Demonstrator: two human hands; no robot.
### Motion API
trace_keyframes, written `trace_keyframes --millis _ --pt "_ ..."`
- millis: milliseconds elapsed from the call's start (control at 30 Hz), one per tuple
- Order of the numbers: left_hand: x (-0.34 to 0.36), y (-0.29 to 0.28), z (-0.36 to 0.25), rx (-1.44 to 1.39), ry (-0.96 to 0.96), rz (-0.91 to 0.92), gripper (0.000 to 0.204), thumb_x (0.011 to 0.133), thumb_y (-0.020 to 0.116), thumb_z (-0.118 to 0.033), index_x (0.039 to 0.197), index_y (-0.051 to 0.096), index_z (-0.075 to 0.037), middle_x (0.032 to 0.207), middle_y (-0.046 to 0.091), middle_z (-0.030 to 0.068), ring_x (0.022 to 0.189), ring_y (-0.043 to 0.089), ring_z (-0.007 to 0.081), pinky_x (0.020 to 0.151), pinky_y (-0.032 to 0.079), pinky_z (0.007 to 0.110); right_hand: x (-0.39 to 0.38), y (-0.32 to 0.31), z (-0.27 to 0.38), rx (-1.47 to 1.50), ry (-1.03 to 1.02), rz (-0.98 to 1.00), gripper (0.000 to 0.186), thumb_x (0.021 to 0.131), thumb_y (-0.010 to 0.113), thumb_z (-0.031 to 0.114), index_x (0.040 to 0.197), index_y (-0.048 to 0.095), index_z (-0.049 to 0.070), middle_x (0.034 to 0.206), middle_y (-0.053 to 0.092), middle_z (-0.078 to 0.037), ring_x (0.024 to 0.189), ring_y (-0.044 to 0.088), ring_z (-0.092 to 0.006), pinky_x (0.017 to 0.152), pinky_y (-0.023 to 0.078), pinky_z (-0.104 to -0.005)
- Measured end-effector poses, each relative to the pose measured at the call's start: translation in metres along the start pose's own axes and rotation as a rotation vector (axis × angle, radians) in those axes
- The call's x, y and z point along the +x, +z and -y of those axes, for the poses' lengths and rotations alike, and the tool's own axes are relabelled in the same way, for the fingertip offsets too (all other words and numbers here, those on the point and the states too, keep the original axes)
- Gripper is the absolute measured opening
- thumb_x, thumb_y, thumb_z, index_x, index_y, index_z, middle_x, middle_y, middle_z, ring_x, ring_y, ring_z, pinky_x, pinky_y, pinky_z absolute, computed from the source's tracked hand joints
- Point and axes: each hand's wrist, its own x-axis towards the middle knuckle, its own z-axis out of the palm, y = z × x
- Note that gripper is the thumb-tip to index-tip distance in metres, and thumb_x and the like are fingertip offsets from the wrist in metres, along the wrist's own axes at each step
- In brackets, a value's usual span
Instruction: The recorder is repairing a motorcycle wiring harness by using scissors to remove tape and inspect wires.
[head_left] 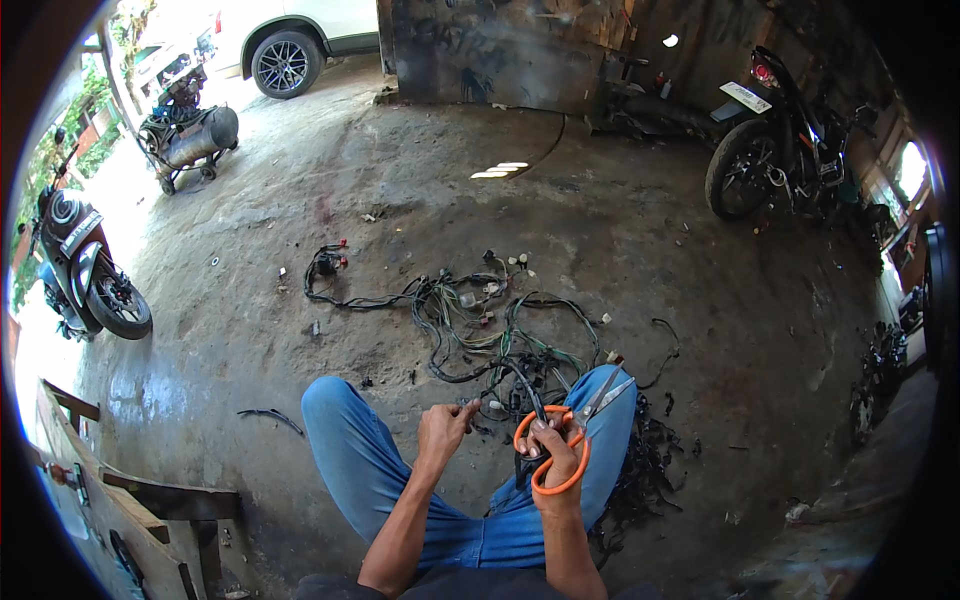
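My right hand point(562, 458) is closed round a pair of scissors with orange handles point(546, 482). Their parted blades point(606, 396) point up and away over my right knee. A black-wrapped stretch of wiring harness point(530, 385) also runs into that hand, at the thumb and fingers. The rest of the tangled harness point(440, 295), with green and black wires and white and red connectors, lies on the ground beyond my knees. My left hand point(443, 432) is closed between my knees, thumb and fingertips together close to the harness. What it pinches, if anything, is too small to make out.
Black scraps point(650, 475) lie by my right leg, and a cut black strip point(270, 418) lies to the left. A wooden frame point(170, 495) stands at lower left. Motorcycles point(100, 270) stand at both sides; a compressor tank point(200, 138) and white car point(345, 18) are farther back.
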Motion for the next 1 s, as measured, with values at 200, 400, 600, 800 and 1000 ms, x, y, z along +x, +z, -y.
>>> trace_keyframes --millis 200,400,600,800,1000 --pt "0.023 0.018 0.027 -0.47 0.389 -0.136 0.067 0.102 0.057 -0.053 0.126 0.062 0.01 0.128 0.066 0.0242 0.109 0.07 0.0348 0.095 0.055 0.037 -0.002 0.006 -0.002 0.025 0.011 0.007 0.02 0.09 0.064 -0.001 0.091 0.048 0.011 0.076 0.049 -0.003 0.061 0.047 -0.0109 0.063 0.045 -0.0322" --pt "0.059 -0.002 0.001 -1.666 0.22 0.262 0.053 0.111 0.036 -0.043 0.125 0.056 0.005 0.125 0.065 0.0232 0.121 0.063 0.039 0.112 0.049 0.053 -0.012 0.006 -0.01 -0.002 0.04 0.026 0.019 0.09 0.063 0.0 0.091 0.048 0.012 0.072 0.045 -0.001 0.06 0.046 -0.0112 0.063 0.045 -0.0327" --pt "0.055 -0.073 -0.057 -2.106 0.47 0.281 0.04 0.112 0.04 -0.04 0.09 0.046 -0.008 0.071 0.041 0.0009 0.057 0.04 0.012 0.054 0.042 0.028 -0.017 -0.016 -0.03 -0.006 0.168 0.051 0.019 0.092 0.064 0.002 0.089 0.049 0.013 0.07 0.045 0.0 0.059 0.044 -0.0104 0.059 0.041 -0.0312" --pt "0.007 -0.127 -0.093 -1.631 0.432 0.232 0.034 0.111 0.046 -0.039 0.091 0.047 -0.011 0.07 0.035 -0.0036 0.049 0.026 0.006 0.044 0.026 0.023 -0.007 -0.014 -0.012 0.192 0.307 0.036 0.019 0.094 0.065 0.003 0.082 0.053 0.012 0.067 0.044 0.001 0.06 0.044 -0.0084 0.057 0.041 -0.0291" --pt "0.004 -0.157 -0.111 -1.043 0.362 0.143 0.027 0.11 0.052 -0.034 0.098 0.051 -0.01 0.077 0.042 -0.0046 0.055 0.036 0.0064 0.051 0.033 0.026 0.007 -0.025 -0.02 0.28 0.62 0.145 0.016 0.097 0.065 0.007 0.083 0.057 0.009 0.069 0.044 0.001 0.061 0.045 -0.0085 0.057 0.041 -0.0274"
